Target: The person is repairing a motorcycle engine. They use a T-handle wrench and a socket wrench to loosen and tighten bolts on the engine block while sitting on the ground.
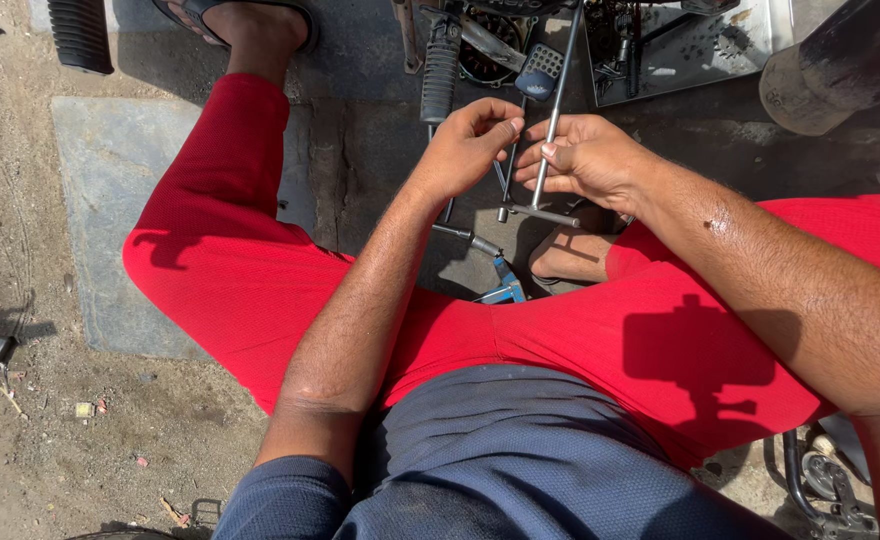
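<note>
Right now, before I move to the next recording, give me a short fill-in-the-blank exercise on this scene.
1. Both hands, the left hand and the right hand, grip a long metal ____.
2. The person's trousers are ____.
3. The ribbed black footpeg lies nearer the ____ hand.
4. The person's shirt is dark ____.

Missing words: rod; red; left; blue

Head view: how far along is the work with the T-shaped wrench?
Done: nothing finished can be told from this view. In hand: both the left hand and right hand grip the T-shaped wrench, its shaft running up into the motorcycle parts. Left: a blue tool lies unused on the ground between the red-trousered legs.
</note>
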Action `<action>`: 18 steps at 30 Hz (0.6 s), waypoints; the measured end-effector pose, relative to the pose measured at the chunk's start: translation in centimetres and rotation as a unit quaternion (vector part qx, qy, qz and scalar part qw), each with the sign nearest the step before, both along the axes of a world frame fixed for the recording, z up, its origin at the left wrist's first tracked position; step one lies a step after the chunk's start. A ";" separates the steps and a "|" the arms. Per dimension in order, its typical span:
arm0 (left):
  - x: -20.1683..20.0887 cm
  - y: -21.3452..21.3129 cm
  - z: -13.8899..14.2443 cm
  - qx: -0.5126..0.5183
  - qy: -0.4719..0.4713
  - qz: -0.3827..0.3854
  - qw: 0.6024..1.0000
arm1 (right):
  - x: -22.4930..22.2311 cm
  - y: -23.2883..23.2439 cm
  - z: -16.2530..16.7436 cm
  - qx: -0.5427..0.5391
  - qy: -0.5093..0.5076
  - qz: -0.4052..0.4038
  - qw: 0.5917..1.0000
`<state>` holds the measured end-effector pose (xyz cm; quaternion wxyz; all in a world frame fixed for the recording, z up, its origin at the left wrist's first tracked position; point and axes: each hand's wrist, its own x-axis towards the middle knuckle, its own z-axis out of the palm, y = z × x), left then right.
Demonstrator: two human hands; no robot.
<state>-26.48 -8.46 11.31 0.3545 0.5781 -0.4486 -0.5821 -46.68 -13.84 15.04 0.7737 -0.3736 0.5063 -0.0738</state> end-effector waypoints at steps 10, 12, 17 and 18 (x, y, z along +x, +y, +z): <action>-1.8 -4.8 0.8 -0.085 -0.136 -0.061 0.985 | -0.5 0.6 -1.0 -0.084 0.046 0.029 0.995; -2.3 -5.0 0.7 -0.053 -0.115 -0.047 0.991 | -0.8 0.3 -1.0 0.039 -0.067 -0.037 0.996; -3.0 -5.0 0.3 -0.115 -0.124 -0.008 0.986 | -1.0 0.1 -1.1 -0.023 0.028 0.020 0.999; -2.9 -5.0 0.2 -0.110 -0.134 0.000 0.985 | -1.0 0.1 -1.0 -0.025 0.042 0.017 0.999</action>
